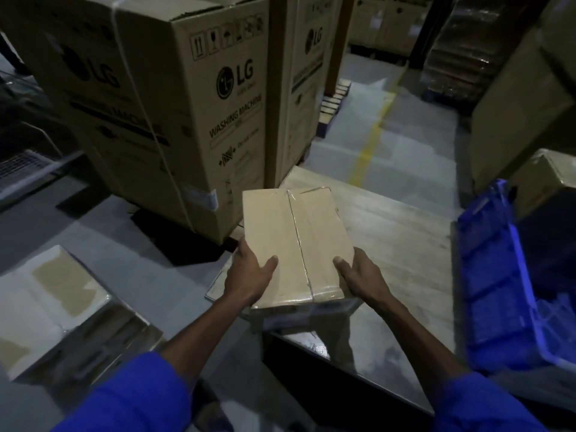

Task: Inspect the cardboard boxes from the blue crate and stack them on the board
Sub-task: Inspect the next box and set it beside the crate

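A small taped cardboard box [296,238] is held flat between both hands above the near left corner of the wooden board [399,244]. My left hand [249,275] grips its left near edge, thumb on top. My right hand [361,275] grips its right near corner, thumb on top as well. Clear tape runs down the box's middle seam. The blue crate [495,275] stands tilted at the right, against the board's right edge. Its inside is dark and I cannot tell what it holds.
Tall washing-machine cartons [174,113] stand on pallets behind and left of the board. A flat white-topped carton [53,300] lies at the lower left. More cartons [523,113] rise at the right. A grey floor aisle with a yellow line [371,141] runs beyond the board.
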A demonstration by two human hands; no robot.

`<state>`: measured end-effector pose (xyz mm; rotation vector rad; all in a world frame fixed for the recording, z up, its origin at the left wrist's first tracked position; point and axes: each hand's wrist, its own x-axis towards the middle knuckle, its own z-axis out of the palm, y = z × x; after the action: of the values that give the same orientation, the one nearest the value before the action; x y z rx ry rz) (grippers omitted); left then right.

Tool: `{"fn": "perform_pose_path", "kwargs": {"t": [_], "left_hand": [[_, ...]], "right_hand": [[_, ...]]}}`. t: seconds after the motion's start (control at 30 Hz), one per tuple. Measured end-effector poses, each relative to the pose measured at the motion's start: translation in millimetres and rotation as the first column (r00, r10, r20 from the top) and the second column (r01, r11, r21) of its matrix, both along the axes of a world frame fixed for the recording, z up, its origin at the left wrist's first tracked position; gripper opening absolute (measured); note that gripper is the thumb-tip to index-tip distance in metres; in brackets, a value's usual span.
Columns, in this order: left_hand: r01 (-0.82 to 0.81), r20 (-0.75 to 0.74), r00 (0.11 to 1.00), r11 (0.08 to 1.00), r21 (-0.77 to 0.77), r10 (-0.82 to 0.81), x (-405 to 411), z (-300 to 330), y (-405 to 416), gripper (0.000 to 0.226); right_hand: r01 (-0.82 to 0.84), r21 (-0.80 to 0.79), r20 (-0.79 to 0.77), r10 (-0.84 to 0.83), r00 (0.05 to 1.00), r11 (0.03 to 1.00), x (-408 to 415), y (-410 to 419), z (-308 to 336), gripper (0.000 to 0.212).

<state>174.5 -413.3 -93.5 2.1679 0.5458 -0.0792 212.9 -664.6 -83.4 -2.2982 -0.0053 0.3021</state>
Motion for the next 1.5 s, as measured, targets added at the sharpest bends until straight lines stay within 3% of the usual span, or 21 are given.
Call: {"fn": "perform_pose_path", "kwargs": {"t": [0.13,0.27,0.33,0.5,0.63,0.8,0.9,1.1,1.17,1.3,1.37,1.43,1.5], "left_hand": [[0.056,0.012,0.998,0.997,0.06,-0.057,4,-3,-2,0.093],[0.084,-0.054,0.995,0.99,0.111,-0.079,15,0,-20,0.079],[0.022,-0.09,0.996,0.998,0.053,-0.017,21,6,-33,0.081],[-0.056,-0.108,0.993,0.982,-0.181,0.036,43,13,-69,0.084],[-0.12,-0.123,0.988,0.958,-0.261,0.091,48,18,-89,0.085],[-0.08,0.021,0.997,0.996,-0.038,0.08,47,20,-74,0.071],[-0.017,0.055,0.998,0.989,0.146,0.009,57,16,-48,0.066],[0.09,0.092,0.988,0.95,0.299,-0.123,98,19,-6,0.063],[0.151,0.07,0.981,0.939,0.309,-0.18,119,21,3,0.062],[0.308,-0.009,0.951,0.949,0.067,-0.308,151,15,16,0.073],[0.403,-0.046,0.914,0.915,-0.031,-0.404,155,6,16,0.073],[0.42,-0.041,0.903,0.898,-0.132,-0.428,153,-2,13,0.066],[0.373,0.004,0.926,0.911,-0.178,-0.378,151,-5,11,0.061]], "right_hand": [[-0.012,-0.087,0.047,0.016,0.999,0.996,15,3,5,0.064],[0.066,-0.378,0.266,0.04,0.963,0.923,27,16,11,0.037],[0.053,-0.441,0.288,0.086,0.954,0.896,26,32,13,0.041],[-0.097,-0.519,0.157,0.206,0.966,0.849,10,65,-2,0.055],[-0.144,-0.575,0.195,0.306,0.932,0.806,7,47,-19,0.074],[-0.193,-0.613,0.202,0.388,0.899,0.766,9,29,-22,0.103],[-0.204,-0.62,0.209,0.41,0.888,0.758,11,20,-21,0.093],[-0.284,-0.639,0.203,0.513,0.834,0.714,18,-36,-20,0.089],[-0.258,-0.581,0.206,0.446,0.871,0.772,17,-55,-21,0.083],[-0.137,-0.352,0.242,0.231,0.942,0.926,5,-78,-19,0.076],[-0.038,-0.15,0.252,0.076,0.965,0.988,2,-69,-11,0.066],[0.119,0.041,0.264,-0.125,0.956,0.992,5,-53,-8,0.054],[0.302,0.045,0.352,-0.298,0.887,0.952,10,-41,-13,0.047]]}}
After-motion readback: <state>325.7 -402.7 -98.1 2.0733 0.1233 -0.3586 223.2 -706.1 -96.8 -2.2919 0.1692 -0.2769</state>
